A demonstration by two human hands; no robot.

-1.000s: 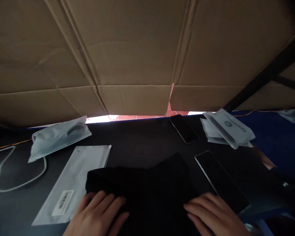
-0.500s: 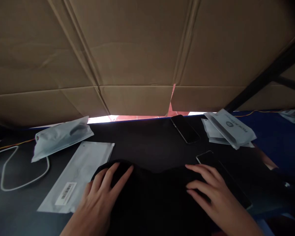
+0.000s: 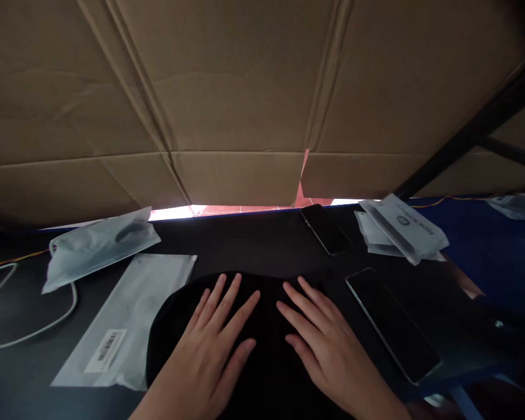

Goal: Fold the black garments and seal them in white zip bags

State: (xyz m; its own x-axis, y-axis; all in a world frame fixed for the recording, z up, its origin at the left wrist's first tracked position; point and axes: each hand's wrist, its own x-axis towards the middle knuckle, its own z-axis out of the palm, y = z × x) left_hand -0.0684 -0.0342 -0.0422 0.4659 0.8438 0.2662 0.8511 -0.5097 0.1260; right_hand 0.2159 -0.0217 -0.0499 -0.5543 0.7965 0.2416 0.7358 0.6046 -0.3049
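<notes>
A black cloth item (image 3: 262, 373) lies spread at the table's near edge; its exact kind is too dark to tell. My left hand (image 3: 210, 344) rests flat on its left part, fingers spread and thumb out. On its right part my right hand (image 3: 324, 338) lies likewise, fingers apart and pointing inward. Neither hand holds anything. Left of the cloth is a frosted plastic bag (image 3: 126, 321) with a barcode label (image 3: 105, 350), partly under the cloth's edge. To the right of my right hand lies a smartphone (image 3: 391, 326) with a dark screen.
A second phone (image 3: 326, 229) lies farther back. Printed white pouches (image 3: 405, 227) are stacked at the back right, near another person's hand (image 3: 466, 280). At the left are another frosted bag (image 3: 105, 245) and a white cable (image 3: 35, 335). Cardboard (image 3: 240, 87) hangs along the far table edge.
Both hands have moved inward over the black cloth and flattened, the right one farther. The nearer phone is now uncovered. The view has shifted slightly.
</notes>
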